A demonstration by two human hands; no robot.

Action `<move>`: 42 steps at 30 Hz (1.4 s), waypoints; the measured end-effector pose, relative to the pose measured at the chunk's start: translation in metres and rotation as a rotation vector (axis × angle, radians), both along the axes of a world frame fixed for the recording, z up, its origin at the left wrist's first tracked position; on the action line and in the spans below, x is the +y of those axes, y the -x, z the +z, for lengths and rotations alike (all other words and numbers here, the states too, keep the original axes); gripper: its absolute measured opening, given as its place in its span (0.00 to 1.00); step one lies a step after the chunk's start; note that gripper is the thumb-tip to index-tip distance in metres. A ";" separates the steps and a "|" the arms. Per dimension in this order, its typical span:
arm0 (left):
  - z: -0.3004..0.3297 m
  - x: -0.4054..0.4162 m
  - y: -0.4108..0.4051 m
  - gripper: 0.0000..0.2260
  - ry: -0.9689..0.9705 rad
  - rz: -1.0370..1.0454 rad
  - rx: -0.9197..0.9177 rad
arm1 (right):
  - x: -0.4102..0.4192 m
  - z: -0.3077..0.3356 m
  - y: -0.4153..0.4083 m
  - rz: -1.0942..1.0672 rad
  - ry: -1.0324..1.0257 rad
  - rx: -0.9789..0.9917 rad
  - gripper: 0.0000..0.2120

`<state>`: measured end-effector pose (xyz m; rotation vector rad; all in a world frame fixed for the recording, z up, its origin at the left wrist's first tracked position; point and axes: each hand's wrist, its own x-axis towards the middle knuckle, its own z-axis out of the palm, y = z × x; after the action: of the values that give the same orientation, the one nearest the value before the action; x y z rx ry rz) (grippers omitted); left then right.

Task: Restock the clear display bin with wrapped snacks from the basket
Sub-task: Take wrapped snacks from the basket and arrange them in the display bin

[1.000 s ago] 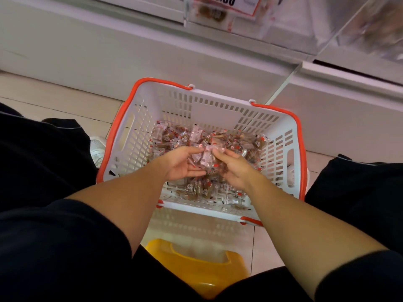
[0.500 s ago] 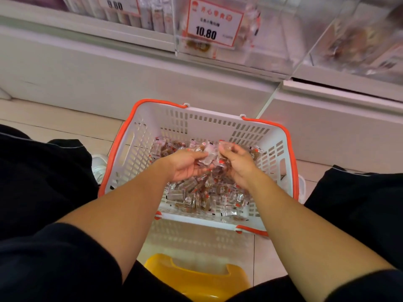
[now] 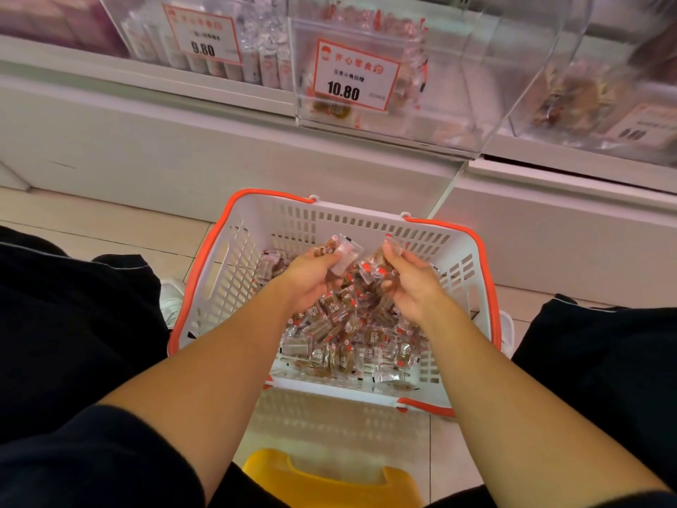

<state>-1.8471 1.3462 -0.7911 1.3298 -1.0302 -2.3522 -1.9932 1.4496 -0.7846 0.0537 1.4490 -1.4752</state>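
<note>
A white basket (image 3: 234, 265) with an orange rim stands on the floor and holds a heap of small clear-wrapped brown snacks (image 3: 348, 339). Above the heap, my left hand (image 3: 311, 275) grips a bunch of wrapped snacks that stick out past its fingers. My right hand (image 3: 406, 278) grips another bunch beside it. The clear display bin (image 3: 439, 86) sits on the shelf above the basket, with a 10.80 price tag (image 3: 353, 77) on its front. Only a few snacks lie at its bottom.
A second clear bin (image 3: 205, 38) with a 9.80 tag stands to the left, and another bin (image 3: 600, 93) with brown snacks to the right. The white shelf base (image 3: 183, 148) runs behind the basket. A yellow stool (image 3: 329, 478) is under me.
Both hands have closed on snacks and risen out of the heap toward the basket's far side. The view has tilted up, bringing the display bins into sight.
</note>
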 end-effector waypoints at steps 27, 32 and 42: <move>0.005 0.012 0.010 0.19 -0.189 -0.163 0.289 | -0.007 -0.016 -0.032 0.125 -0.050 0.818 0.14; 0.009 0.009 0.005 0.17 -0.234 -0.144 0.301 | -0.002 -0.021 -0.038 0.126 -0.114 0.888 0.11; 0.012 0.008 0.012 0.32 -0.041 -0.317 0.000 | -0.013 -0.008 -0.032 0.359 0.048 0.567 0.20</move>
<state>-1.8591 1.3539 -0.7789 1.2584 -1.2814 -2.6104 -1.9615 1.4362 -0.7928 -0.6688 1.7522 -1.2737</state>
